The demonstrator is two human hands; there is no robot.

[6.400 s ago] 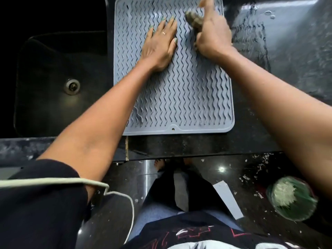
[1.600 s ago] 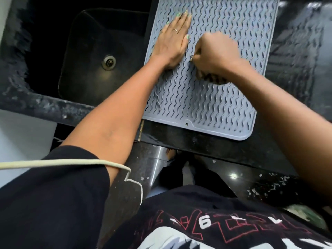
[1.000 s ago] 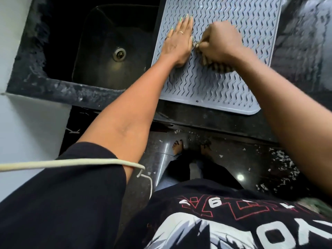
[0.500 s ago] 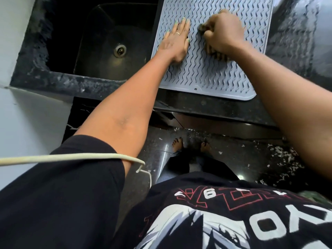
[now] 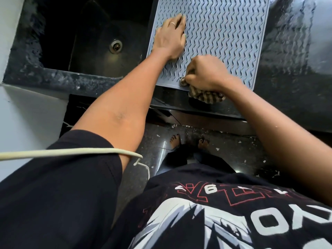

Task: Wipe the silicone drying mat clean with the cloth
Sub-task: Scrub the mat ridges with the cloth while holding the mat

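Note:
The grey silicone drying mat [image 5: 224, 33], ribbed with wavy lines, lies on the black counter just right of the sink. My left hand [image 5: 170, 37] rests flat on the mat's left part, fingers together, a ring on one finger. At the mat's near edge my right hand [image 5: 204, 72] is a fist shut on a brown striped cloth [image 5: 206, 97]. The cloth bunches out below the fist and hangs over the mat's front edge onto the counter.
A black sink [image 5: 107, 42] with a round drain [image 5: 116, 45] sits left of the mat. Wet, glossy black counter [image 5: 296, 60] extends right of the mat. Below the counter's front edge I see my bare feet [image 5: 175, 141] on a speckled dark floor. A white cord [image 5: 71, 152] crosses my left sleeve.
My right hand has dragged the cloth from the mat's middle toward me to its near edge. My left hand has stayed pressed on the mat's left side.

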